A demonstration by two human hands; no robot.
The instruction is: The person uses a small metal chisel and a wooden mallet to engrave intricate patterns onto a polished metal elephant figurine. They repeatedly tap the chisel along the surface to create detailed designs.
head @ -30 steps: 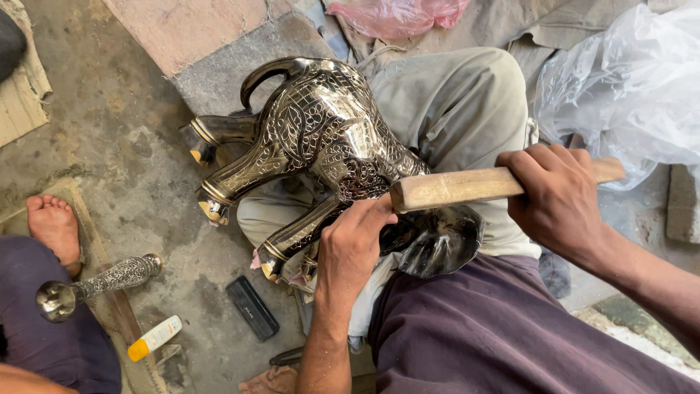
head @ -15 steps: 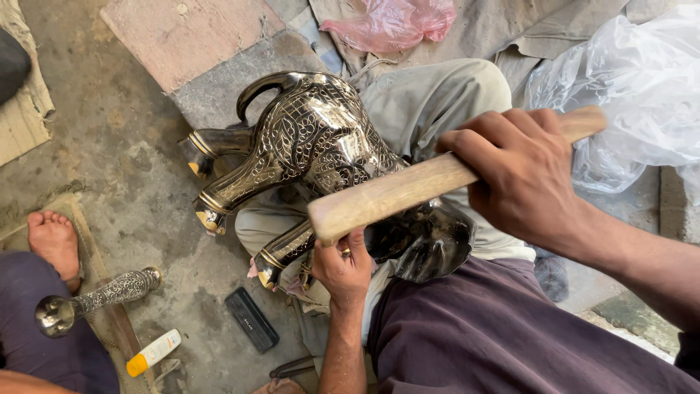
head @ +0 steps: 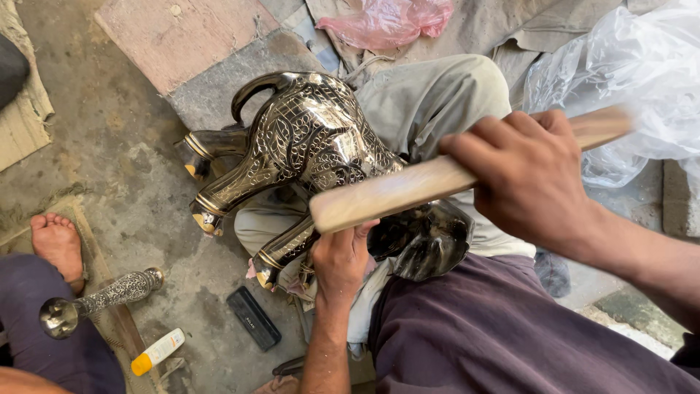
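Across the centre of the frame, an engraved metal animal figure point(head: 306, 146) lies on its side over the seated person's lap, legs pointing to the left of the frame, its dark surface covered in fine chased scrollwork with brass-coloured bands at the feet. At right of centre, the right hand point(head: 529, 179) has its grip wrapped fully round a pale wooden stick point(head: 408, 191), smooth and flat-sided, held slantwise above the figure. Just below centre, the left hand point(head: 343, 255) is closed against the figure's underside beside a rear leg, though what its fingers clasp cannot be told. Judged by its bulk and sheen, the figure is rigid, fairly heavy and somewhat slippery where polished; the legs and the curved loop at its upper end offer the firmest holds. At lower left of the frame, on the concrete floor point(head: 138, 168), lie an engraved metal rod with a ball end point(head: 95, 300), a small black case point(head: 253, 318) and a white tube with an orange cap point(head: 157, 352). Clear plastic sheeting point(head: 642, 66) fills the upper right corner.
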